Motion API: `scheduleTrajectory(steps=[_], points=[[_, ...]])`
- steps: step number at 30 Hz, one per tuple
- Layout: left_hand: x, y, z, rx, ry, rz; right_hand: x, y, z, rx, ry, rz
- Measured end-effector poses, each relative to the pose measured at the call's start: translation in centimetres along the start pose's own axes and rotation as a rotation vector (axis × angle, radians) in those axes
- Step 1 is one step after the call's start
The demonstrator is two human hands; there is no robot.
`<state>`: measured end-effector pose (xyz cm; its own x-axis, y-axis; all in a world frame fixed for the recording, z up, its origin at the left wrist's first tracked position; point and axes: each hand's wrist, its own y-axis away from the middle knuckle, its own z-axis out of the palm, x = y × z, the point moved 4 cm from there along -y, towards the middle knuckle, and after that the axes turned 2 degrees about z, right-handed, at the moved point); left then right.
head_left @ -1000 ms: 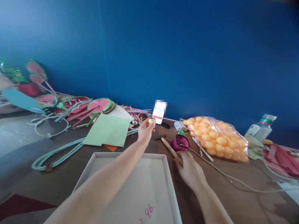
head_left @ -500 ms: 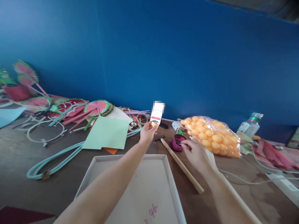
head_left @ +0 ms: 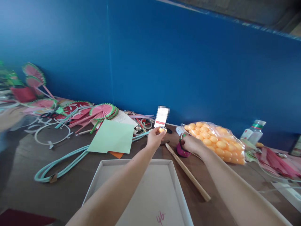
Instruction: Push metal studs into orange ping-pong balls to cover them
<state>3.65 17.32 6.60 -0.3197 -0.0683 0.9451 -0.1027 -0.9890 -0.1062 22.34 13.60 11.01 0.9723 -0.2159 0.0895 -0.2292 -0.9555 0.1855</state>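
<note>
My left hand pinches a small shiny ball, gold with a silvery top, in front of an upright phone. My right hand has its fingers down in the mouth of a small purple pouch with a green top. Those fingertips are hidden in the pouch. Between my forearms lies a hammer with a wooden handle, its head close to the pouch. Below my left arm is a shallow white box lid with pink writing.
A bag of orange balls lies right of the pouch, with a clear bottle beyond. Paper fans, green paper and pale blue tubing spread leftward. Another person's blurred hand reaches in at the left edge.
My right hand has gone from the pouch's rim to inside its mouth. The left hand still holds the ball. Another person's hand has appeared at the left. The view has shifted slightly.
</note>
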Motion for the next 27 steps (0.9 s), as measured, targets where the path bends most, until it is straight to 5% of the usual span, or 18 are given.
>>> scheduleTrajectory(steps=[27], points=[[-0.2,0.0,0.1,-0.019,-0.011,0.001,1.1,1.2,0.2,0.073,-0.108,-0.023]])
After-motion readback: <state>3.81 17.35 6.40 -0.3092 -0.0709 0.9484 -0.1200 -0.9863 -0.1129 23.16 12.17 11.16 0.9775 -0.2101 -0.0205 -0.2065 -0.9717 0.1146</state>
